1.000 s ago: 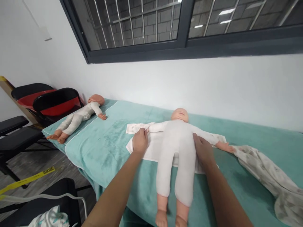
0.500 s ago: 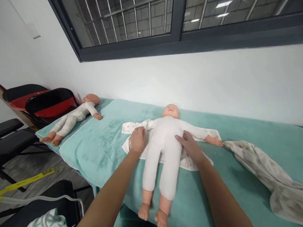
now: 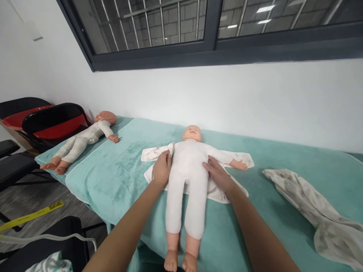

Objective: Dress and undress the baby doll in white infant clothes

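A baby doll [image 3: 188, 162] with a white cloth body lies on its back, feet toward me. Spread under it is a white patterned baby shirt [image 3: 217, 193], one sleeve [image 3: 154, 153] reaching out to the left. My left hand [image 3: 162, 169] is closed against the doll's side, by that sleeve; its fingertips are partly hidden. On the other side my right hand [image 3: 219, 173] grips the doll's waist, thumb on top and fingers curled at the flank. The doll's arm on the right lies over the other sleeve. Its arm on the left is not visible.
A second doll [image 3: 87, 136] lies at the left end of the teal-covered table [image 3: 113, 170]. To the right is a crumpled patterned garment [image 3: 309, 204]. Folding chairs [image 3: 56, 117] stand at the far left, a black chair [image 3: 65, 238] at lower left. A wall runs behind.
The doll has shifted left between my hands, opening a gap between its outstretched hand and the crumpled garment. The whole view has also moved slightly.
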`<control>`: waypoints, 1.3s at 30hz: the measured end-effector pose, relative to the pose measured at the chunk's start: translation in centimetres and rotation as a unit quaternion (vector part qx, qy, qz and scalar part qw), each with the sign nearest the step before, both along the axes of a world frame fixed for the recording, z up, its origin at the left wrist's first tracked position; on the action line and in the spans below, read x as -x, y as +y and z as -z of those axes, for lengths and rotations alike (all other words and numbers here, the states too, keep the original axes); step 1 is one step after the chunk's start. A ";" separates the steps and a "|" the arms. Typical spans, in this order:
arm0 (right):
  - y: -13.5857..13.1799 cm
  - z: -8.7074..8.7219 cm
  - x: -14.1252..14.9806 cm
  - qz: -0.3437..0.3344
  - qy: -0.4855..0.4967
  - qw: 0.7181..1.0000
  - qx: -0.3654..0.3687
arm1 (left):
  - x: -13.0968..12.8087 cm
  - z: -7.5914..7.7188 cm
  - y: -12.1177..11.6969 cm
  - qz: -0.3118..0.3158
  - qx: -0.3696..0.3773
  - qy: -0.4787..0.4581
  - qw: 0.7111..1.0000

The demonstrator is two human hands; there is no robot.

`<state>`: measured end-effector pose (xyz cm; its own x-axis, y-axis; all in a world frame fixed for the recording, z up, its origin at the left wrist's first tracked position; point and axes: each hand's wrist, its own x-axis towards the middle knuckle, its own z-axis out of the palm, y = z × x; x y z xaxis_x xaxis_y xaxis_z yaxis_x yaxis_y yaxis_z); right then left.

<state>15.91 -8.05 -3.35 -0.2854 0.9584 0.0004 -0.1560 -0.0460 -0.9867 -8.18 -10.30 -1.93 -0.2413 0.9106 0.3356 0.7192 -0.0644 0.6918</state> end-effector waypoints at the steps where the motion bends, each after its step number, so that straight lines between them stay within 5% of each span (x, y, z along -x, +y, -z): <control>1: 0.1 0.1 0.0 -0.001 0.007 1.000 0.003 | 0.0 -0.5 0.0 0.005 0.013 -0.030 0.999; 9: 0.0 0.1 0.0 -0.022 0.024 0.999 -0.013 | 0.5 -7.5 0.7 0.068 0.155 -0.179 0.969; 14: -0.1 -0.2 0.0 -0.019 0.020 1.000 -0.001 | -1.7 -13.6 -2.4 0.267 0.217 -0.199 0.918; 17: 0.0 -0.1 0.0 -0.020 0.018 1.000 -0.009 | -2.7 -15.3 -3.9 0.333 0.157 -0.255 0.894; 19: 0.0 0.1 0.0 -0.012 0.013 1.000 -0.004 | -2.7 -14.6 -3.6 0.262 0.099 -0.250 0.927; 23: 0.1 0.3 -0.1 -0.008 0.018 1.000 0.008 | -2.0 -10.4 -0.8 0.074 0.094 -0.151 0.981; 27: 0.0 0.1 -0.1 -0.013 0.034 0.999 0.005 | -2.4 -7.6 2.0 0.067 0.121 0.003 0.990; 34: -0.1 -0.3 0.0 -0.037 0.061 0.997 0.001 | -5.1 -8.7 5.9 -0.003 0.152 0.141 0.978; 39: -0.1 -0.3 -0.1 -0.037 0.059 0.998 0.002 | -4.9 -9.1 8.0 -0.007 0.193 0.137 0.972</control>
<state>16.04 -8.16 -3.06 -0.3530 0.9350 0.0348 -0.2667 -0.0649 -0.9616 -3.29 -2.26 7.14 -0.2048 0.9785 0.0239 0.8790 0.1731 0.4442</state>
